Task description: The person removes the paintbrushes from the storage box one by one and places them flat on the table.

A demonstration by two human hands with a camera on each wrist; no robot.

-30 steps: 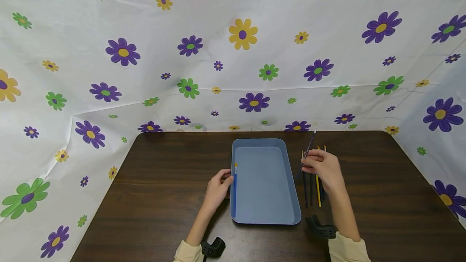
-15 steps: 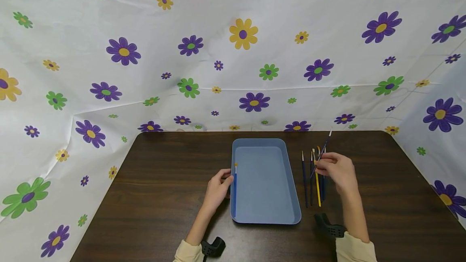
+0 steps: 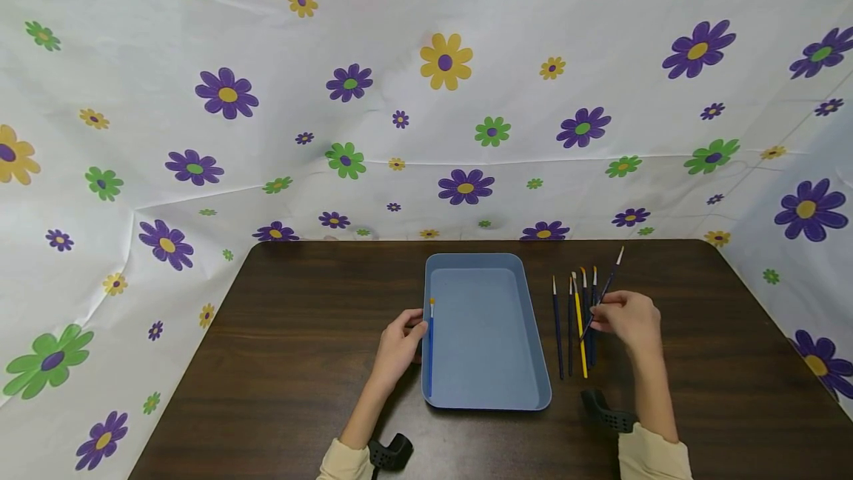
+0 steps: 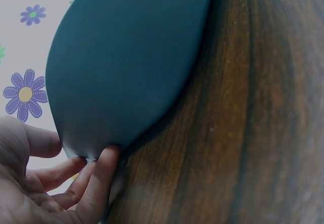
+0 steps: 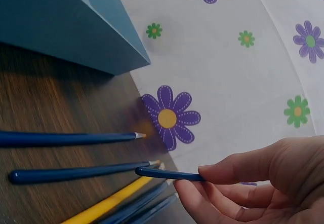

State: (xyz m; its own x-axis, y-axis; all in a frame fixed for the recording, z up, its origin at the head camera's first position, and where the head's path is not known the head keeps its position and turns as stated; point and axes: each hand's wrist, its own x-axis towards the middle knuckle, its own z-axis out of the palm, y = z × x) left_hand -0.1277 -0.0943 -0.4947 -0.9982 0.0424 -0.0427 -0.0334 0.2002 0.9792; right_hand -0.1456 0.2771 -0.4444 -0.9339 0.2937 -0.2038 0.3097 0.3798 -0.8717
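Observation:
My right hand (image 3: pixel 631 319) pinches a dark-handled paintbrush (image 3: pixel 612 275) between thumb and fingers, its bristles slanting up and away to the right. In the right wrist view the handle end of this blue paintbrush (image 5: pixel 164 173) juts out from the fingertips, above other brushes. A row of several paintbrushes, among them a yellow one (image 3: pixel 581 350) and dark blue ones (image 3: pixel 557 332), lies beneath and left of that hand. My left hand (image 3: pixel 397 348) grips the left wall of a blue-grey tray (image 3: pixel 486 332), thumb at the rim, fingers against the outside. A bright blue paintbrush (image 3: pixel 431 354) lies inside along that wall.
The dark wooden table (image 3: pixel 300 317) reaches back to a white cloth (image 3: pixel 386 35) printed with flowers. Black wrist mounts (image 3: pixel 391 453) sit below both hands, the right one (image 3: pixel 608 415) low near the front ends of the brushes.
My right hand has moved right and a little nearer, carrying the paintbrush from the row's left side to its right end. The left hand and tray have stayed put.

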